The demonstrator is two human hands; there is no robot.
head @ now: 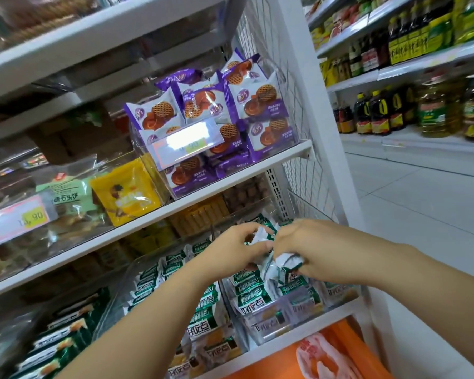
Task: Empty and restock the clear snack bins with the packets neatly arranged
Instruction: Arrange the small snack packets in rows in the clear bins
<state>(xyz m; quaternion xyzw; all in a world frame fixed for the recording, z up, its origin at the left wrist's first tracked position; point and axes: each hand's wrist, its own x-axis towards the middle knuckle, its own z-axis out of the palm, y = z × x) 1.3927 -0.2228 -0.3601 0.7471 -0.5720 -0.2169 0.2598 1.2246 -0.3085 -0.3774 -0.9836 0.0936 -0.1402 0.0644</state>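
Note:
On the lower shelf stand two clear snack bins. The right bin [268, 321] holds rows of green-and-white packets [251, 292]; the left bin [126, 280] holds more of the same packets [203, 310]. My left hand [230, 251] pinches a green-and-white packet [263, 233] above the right bin. My right hand [309, 250] grips a bunch of the same packets [286, 265] just beside it. Both hands nearly touch over the bin.
The shelf above carries a clear bin of purple biscuit packets [216, 113] with a price tag [186, 143], and a bin with yellow and pale green packets [126, 192]. An orange bag [337, 354] sits below. A wire mesh end panel [293, 105] and an aisle of oil bottles [394, 110] are on the right.

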